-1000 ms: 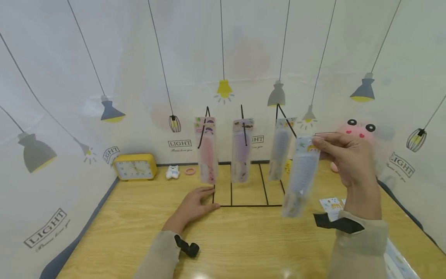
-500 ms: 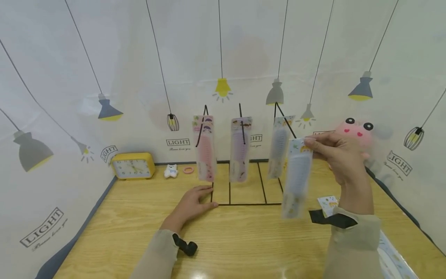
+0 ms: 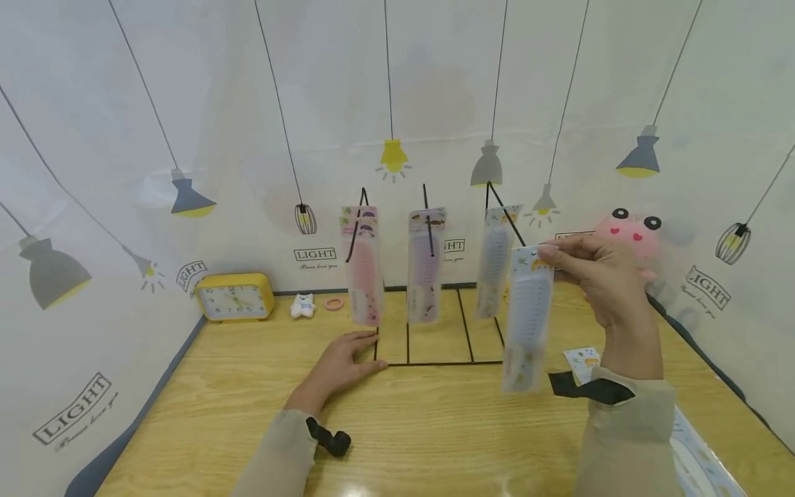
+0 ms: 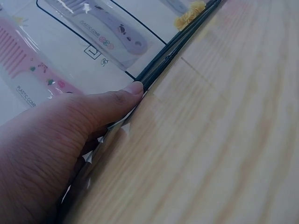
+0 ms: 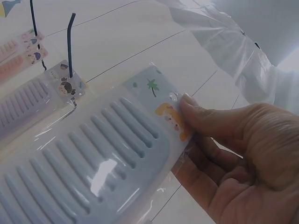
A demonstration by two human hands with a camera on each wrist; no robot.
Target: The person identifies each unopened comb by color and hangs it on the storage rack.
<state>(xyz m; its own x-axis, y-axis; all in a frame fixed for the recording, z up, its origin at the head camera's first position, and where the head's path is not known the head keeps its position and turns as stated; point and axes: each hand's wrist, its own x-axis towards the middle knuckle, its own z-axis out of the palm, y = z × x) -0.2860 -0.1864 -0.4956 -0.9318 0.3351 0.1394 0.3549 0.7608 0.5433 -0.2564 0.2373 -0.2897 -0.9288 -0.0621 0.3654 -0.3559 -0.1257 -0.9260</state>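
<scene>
At 2 o'clock, your right hand (image 3: pixel 601 270) pinches only the blue comb pack (image 3: pixel 528 317) top; it swings, could miss the rack hook (image 3: pixel 504 207). Left hand (image 3: pixel 345 362) lies flat, pinning the rack base (image 3: pixel 435 363).

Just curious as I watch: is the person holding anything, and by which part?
The right hand pinches a packaged blue comb by its top edge. The left hand holds nothing, resting on the wire rack's base.
</scene>
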